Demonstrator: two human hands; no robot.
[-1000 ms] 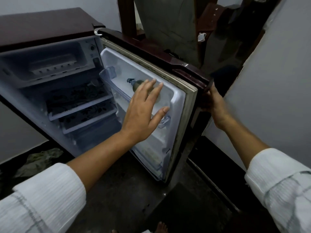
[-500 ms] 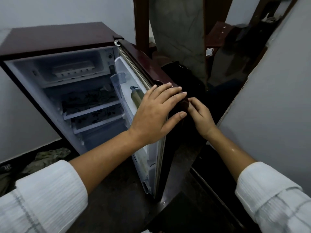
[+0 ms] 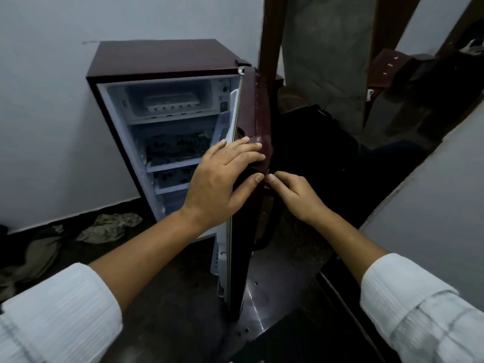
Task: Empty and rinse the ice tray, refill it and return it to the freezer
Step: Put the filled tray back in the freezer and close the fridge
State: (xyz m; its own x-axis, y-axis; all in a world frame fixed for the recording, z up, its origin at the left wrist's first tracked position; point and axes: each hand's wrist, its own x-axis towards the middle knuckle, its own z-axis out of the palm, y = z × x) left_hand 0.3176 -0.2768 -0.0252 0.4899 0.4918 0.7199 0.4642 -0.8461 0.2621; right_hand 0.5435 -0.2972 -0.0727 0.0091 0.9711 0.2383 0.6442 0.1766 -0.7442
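At the free edge of the refrigerator door (image 3: 255, 106), the left hand (image 3: 220, 184) lies flat. Its fingers are straight and slightly spread over the edge and onto the maroon outer face, and the thumb is extended below them. The right hand (image 3: 296, 195) is on the outer side of the door, just beside the left thumb. Its fingers are curled toward the door, but the view does not show whether they grip a handle or only touch the surface. Both forearms are bare, with white ribbed sleeves (image 3: 60, 310) pushed back toward the elbows.

The door stands partly open and is seen almost edge-on. Its white inner liner (image 3: 233, 111) is visible as a narrow strip. The ice tray (image 3: 170, 102), which is white, rests inside the freezer compartment (image 3: 131, 100) at the top of the refrigerator (image 3: 162, 56). Below the compartment are two shelves (image 3: 172, 166) with a dark floral pattern.

The cabinet stands against a pale wall (image 3: 52, 113) on a dark floor (image 3: 170, 297). A crumpled cloth (image 3: 110, 226) lies on the floor to the cabinet's left. A brown wooden post (image 3: 269, 35) rises behind the door.
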